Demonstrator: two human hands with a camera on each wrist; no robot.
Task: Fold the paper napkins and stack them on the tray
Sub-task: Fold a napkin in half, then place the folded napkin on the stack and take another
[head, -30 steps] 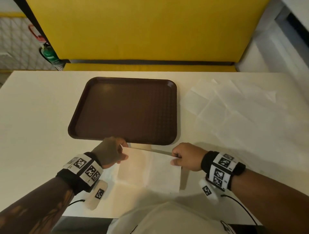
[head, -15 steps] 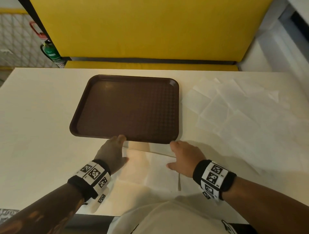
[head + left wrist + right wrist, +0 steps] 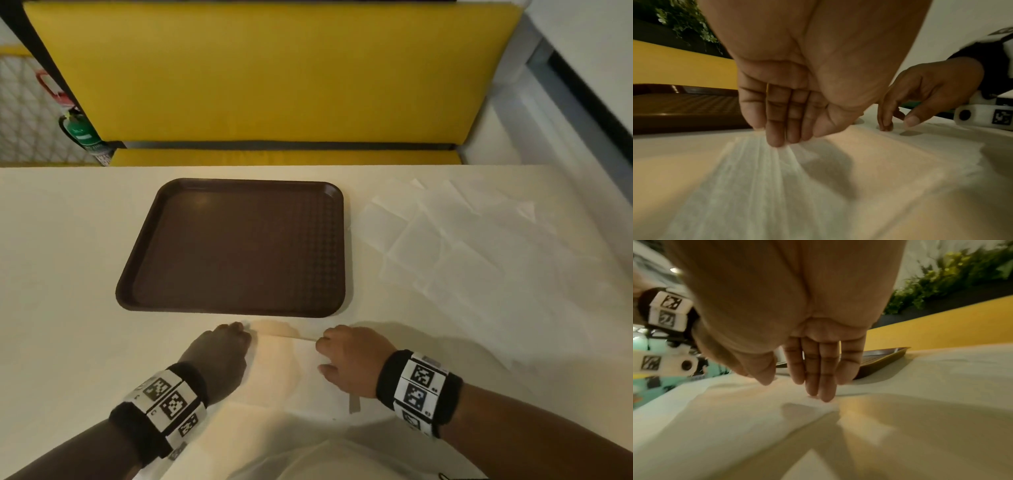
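Note:
A white paper napkin (image 3: 284,370) lies folded on the table just in front of the brown tray (image 3: 239,308). My left hand (image 3: 219,356) presses its far left corner with straight fingers (image 3: 777,136). My right hand (image 3: 346,356) presses the far right corner, fingers (image 3: 822,386) straight and tips down on the paper. In the left wrist view the napkin (image 3: 777,178) spreads flat under the hand, and the right hand (image 3: 920,94) shows beyond it. Nothing lies in the tray (image 3: 684,110).
Several unfolded white napkins (image 3: 479,257) lie overlapped on the table to the right of the tray. A yellow bench (image 3: 267,75) stands behind the table's far edge. The table's near edge is close to my body.
Both hands let go of the lifted napkin edge, laid it down toward the tray and now press it flat. The head view has tilted up a little.

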